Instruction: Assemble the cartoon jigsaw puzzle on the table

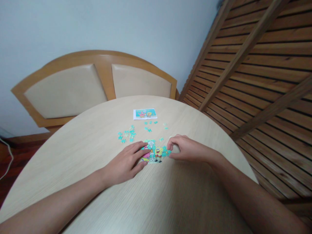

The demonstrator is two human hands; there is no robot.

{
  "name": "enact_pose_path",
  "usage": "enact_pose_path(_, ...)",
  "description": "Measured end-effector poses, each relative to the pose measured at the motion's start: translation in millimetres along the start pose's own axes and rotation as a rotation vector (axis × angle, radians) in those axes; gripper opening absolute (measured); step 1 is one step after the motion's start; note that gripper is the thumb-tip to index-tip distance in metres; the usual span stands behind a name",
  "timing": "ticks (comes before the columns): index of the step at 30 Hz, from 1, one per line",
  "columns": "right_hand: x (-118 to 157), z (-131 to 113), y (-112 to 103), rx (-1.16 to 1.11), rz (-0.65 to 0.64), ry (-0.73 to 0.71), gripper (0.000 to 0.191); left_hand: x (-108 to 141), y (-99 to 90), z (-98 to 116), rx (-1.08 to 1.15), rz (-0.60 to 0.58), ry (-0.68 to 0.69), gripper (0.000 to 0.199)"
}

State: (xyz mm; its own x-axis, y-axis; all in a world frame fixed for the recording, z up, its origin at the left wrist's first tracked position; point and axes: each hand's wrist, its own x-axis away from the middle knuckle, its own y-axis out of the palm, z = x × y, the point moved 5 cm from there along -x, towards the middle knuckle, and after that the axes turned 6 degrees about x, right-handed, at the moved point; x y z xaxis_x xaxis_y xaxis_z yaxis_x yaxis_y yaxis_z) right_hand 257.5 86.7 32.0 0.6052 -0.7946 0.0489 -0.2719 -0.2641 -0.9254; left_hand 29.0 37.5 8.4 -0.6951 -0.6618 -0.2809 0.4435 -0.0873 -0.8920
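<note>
A partly assembled jigsaw puzzle [158, 156] with yellow, pink and pale teal cartoon figures lies near the middle of the round table. My left hand [129, 159] rests palm down over its left side, fingers stretched out and covering part of the pink figure. At the puzzle's right edge, my right hand [182, 148] is curled, with thumb and index fingertip around a small teal puzzle piece [167, 152]. Whether that piece is joined to the rest is hard to make out. Just above lies a loose pale green piece [161, 139].
Several loose teal puzzle pieces [126, 133] lie to the left, others [148, 129] farther back. A reference picture card [146, 114] lies behind them. Beyond the wooden table [80, 130] stand a padded bench back [102, 58] and, on the right, a slatted wooden panel [255, 71].
</note>
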Motion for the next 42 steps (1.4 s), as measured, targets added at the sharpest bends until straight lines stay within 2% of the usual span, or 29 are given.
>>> enact_pose_path(28,0,-9,1,-0.036,-0.015,-0.135,0.027,-1,-1.2,1,0.01,0.002,0.002,0.04)
enact_pose_path(36,-1,-14,2,-0.03,-0.013,-0.127,0.027,0,-1.1,0,0.023,0.019,0.0,0.04)
enact_pose_path(42,3,-9,1,0.034,0.047,-0.029,0.028,0,-1.6,1,0.022,0.016,0.001,0.04)
